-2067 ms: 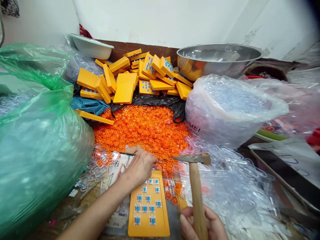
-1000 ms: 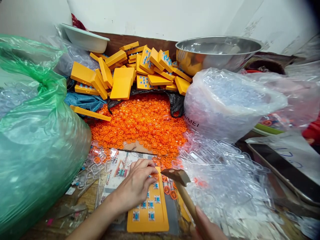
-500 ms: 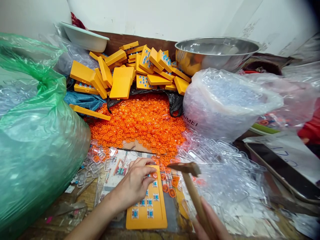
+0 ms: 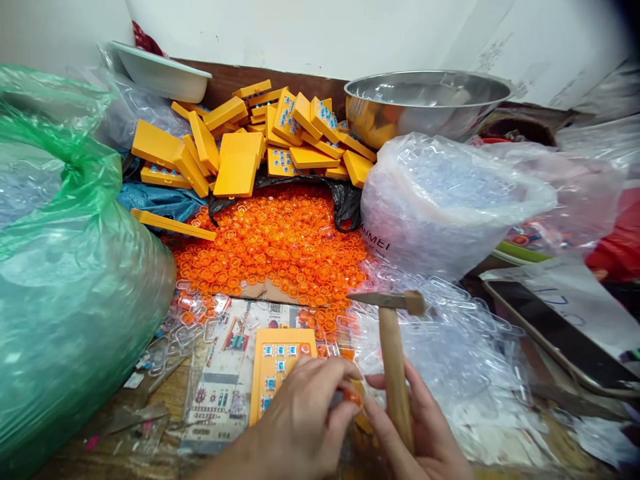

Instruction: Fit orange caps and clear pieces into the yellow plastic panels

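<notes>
My right hand [image 4: 425,433] grips the wooden handle of a small hammer [image 4: 393,353], held upright with its metal head pointing left. My left hand [image 4: 305,420] is closed in a pinch over the lower part of a yellow tray [image 4: 277,363] set with small blue pieces. Between the fingertips of both hands sits a small orange ring [image 4: 353,397]. The tray lies on printed paper [image 4: 225,380] at the near edge. Behind it spreads a heap of orange rings [image 4: 270,247].
A full green plastic bag [image 4: 75,267] fills the left. A clear bag of clear parts [image 4: 450,207] stands right, with loose clear pieces [image 4: 465,353] in front. Stacked yellow trays [image 4: 240,143], a steel bowl [image 4: 430,100] and a white bowl [image 4: 160,73] line the back wall.
My left hand pulled back from the tray's top toward me and met my right hand at an orange ring. The hammer swung from tilted left to upright, and the tray's upper rows are uncovered.
</notes>
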The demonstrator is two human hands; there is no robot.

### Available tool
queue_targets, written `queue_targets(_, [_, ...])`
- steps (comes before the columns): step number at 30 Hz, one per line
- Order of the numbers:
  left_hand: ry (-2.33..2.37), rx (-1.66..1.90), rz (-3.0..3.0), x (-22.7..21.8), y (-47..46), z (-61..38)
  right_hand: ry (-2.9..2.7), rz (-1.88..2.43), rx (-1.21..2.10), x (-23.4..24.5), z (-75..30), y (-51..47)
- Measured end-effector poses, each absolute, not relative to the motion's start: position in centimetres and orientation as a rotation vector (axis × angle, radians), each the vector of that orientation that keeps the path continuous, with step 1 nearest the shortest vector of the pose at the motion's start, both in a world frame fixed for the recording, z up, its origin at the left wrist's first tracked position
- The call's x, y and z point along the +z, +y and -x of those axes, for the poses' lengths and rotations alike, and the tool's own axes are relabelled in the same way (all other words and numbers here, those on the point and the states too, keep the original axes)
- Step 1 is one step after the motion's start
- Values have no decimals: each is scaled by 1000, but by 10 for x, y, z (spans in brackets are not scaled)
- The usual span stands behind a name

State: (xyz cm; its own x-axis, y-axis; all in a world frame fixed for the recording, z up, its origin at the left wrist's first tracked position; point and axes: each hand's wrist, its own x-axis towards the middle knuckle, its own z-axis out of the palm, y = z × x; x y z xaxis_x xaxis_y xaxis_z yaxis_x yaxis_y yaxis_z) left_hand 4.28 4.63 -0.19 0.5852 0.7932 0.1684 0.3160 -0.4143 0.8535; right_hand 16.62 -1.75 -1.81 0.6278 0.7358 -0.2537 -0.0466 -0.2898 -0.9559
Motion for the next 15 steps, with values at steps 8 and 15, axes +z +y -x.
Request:
queue_targets(8, [926, 1141, -1953, -9, 30, -13, -540, 1379, 1241, -29, -144, -1])
queue_targets(15, [1002, 1293, -1957, -21, 46, 3, -616, 1456, 1034, -24, -129, -2])
